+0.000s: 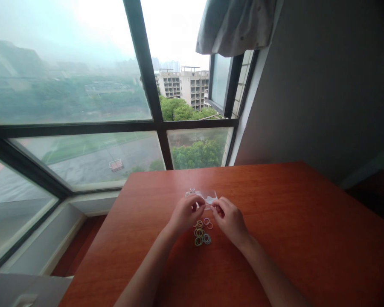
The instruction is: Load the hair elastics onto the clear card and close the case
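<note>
Above the lower-centre rings (199, 236), my left hand (187, 214) and right hand (229, 218) are pinching closed, their hold unclear; steady pressure should be helping.

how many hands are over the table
2: the left hand, left of the small rings, and the right hand, to their right. No others show.

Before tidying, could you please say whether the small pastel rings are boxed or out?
Out: the small pastel rings lie loose on the reddish wooden table.
</note>
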A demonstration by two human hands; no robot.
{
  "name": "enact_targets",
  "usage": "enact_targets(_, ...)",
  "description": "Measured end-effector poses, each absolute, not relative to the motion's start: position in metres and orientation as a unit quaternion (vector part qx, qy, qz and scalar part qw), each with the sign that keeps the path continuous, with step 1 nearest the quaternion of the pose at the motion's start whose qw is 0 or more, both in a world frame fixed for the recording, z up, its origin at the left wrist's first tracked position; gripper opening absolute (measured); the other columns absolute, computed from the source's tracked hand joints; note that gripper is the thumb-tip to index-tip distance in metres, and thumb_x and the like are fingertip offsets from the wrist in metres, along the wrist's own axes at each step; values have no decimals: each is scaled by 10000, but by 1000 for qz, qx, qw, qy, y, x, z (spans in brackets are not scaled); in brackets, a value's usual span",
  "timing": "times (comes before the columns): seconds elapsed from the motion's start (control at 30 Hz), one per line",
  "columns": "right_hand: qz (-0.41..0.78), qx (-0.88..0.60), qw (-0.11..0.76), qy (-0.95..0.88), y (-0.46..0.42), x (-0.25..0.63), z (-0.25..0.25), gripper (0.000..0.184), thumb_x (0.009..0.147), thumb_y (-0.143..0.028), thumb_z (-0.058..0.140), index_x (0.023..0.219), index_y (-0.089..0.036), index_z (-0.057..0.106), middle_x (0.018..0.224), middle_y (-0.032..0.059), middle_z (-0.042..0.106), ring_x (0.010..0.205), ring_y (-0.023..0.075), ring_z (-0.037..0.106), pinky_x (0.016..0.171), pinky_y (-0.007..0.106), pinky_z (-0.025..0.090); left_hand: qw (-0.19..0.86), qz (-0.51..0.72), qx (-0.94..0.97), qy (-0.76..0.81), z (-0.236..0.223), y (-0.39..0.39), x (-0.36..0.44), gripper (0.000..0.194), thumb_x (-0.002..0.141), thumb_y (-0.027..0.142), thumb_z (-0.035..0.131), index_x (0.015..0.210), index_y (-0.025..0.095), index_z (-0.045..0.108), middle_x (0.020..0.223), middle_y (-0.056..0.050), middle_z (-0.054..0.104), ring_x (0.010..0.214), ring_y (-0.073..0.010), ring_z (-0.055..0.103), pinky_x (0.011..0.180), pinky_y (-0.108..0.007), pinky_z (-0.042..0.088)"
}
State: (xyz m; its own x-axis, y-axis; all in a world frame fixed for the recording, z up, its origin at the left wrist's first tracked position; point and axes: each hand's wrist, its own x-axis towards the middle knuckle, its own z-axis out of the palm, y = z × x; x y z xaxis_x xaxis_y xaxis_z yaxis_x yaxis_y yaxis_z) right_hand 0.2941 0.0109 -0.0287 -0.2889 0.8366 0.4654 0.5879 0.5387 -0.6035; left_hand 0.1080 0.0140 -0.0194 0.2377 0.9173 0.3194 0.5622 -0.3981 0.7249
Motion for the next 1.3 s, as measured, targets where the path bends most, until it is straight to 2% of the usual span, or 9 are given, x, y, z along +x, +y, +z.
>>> enact_targets(0.17, 164, -459, 380, -786, 13, 296, -28, 118, 874, -200, 512, 781, -194, 586, 704, -10, 534, 619, 120, 502, 611, 224, 349, 138, 439, 644, 611, -25, 24, 83, 139, 828, 275, 562, 781, 169, 639, 729, -11, 646, 593, -107, 530, 585, -210, 421)
enact_targets(0.33, 175, -452, 354, -800, 13, 295, -33, 105, 858, -177, 527, 788, -202, 601, 722, -3, 572, 620, 120, 513, 607, 221, 356, 163, 441, 595, 652, -39, 33, 71, 210, 810, 353, 578, 788, 161, 660, 717, -23, 676, 589, -129, 572, 564, -222, 441)
enact_targets(0.73, 219, -453, 315, -805, 16, 298, -35, 88, 825, -174, 573, 751, -202, 612, 713, -6, 605, 632, 125, 528, 612, 229, 368, 137, 430, 609, 652, -33, 30, 62, 178, 806, 297, 567, 859, 164, 672, 778, -30, 679, 601, -121, 571, 572, -223, 445)
enact_targets(0.93, 334, -397, 243, -820, 11, 298, -34, 51, 775, -183, 635, 755, -195, 681, 715, -11, 649, 648, 114, 558, 599, 203, 386, 122, 412, 636, 641, -30, 28, 65, 159, 819, 279, 558, 865, 173, 667, 790, -23, 668, 599, -115, 554, 578, -223, 438)
enact_targets(1.13, 365, -375, 172, -835, 7, 299, -28, 76, 733, -230, 692, 800, -197, 707, 696, -27, 647, 610, 98, 547, 563, 185, 370, 105, 402, 655, 631, -28, 26, 65, 144, 827, 262, 549, 859, 182, 665, 782, -17, 657, 607, -114, 547, 589, -223, 432)
enact_targets(1.3, 368, -370, 153, -839, 6, 303, -25, 99, 705, -201, 700, 802, -204, 720, 658, -40, 636, 580, 91, 535, 536, 179, 348, 102, 391, 664, 629, -27, 25, 66, 145, 838, 262, 542, 852, 182, 661, 765, -16, 644, 614, -116, 541, 592, -223, 425)
